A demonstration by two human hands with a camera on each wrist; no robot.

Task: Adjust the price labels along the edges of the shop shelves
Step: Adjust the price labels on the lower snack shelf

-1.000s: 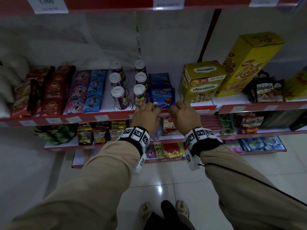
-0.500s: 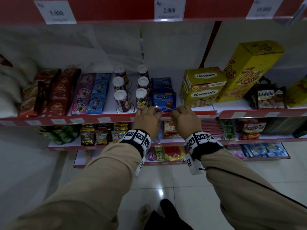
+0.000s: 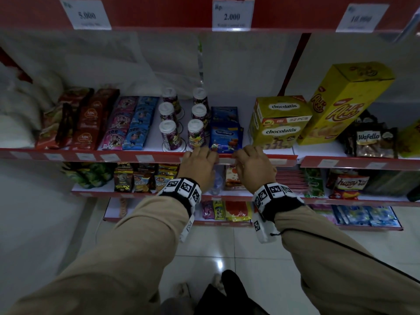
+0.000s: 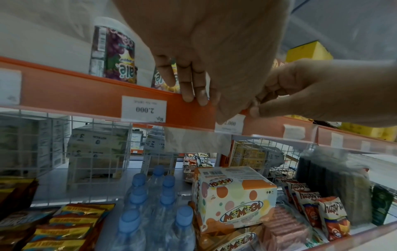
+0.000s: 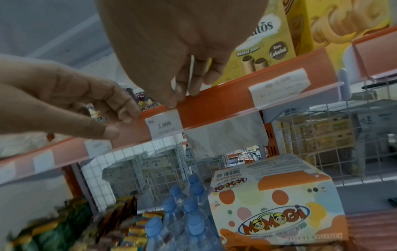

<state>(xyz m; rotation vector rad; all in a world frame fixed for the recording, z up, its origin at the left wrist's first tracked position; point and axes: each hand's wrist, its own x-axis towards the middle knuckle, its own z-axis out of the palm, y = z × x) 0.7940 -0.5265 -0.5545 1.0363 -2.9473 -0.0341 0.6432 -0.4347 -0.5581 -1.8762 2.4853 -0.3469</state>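
Two hands, left hand (image 3: 200, 165) and right hand (image 3: 253, 167), pinch shelf-edge strip (image 5: 214, 105): fingers curled over top, thumbs on front. 2.000 price label (image 5: 164, 124) sits in strip between them. On that shelf: cups (image 3: 196, 134), lidded; Chocolatos box (image 3: 278, 123), closed, contents unseen. Label's small print unreadable.

Small shop, red shelves (image 3: 350, 163) stocked with packaged snacks (image 3: 280, 123), printed price labels (image 3: 231, 15) along edges

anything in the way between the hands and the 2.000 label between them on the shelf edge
Nothing visible. The label sits in the strip with a hand at each side: the left hand pinches the strip just left of it, and the right hand hooks its fingers over the strip above the label's right end.
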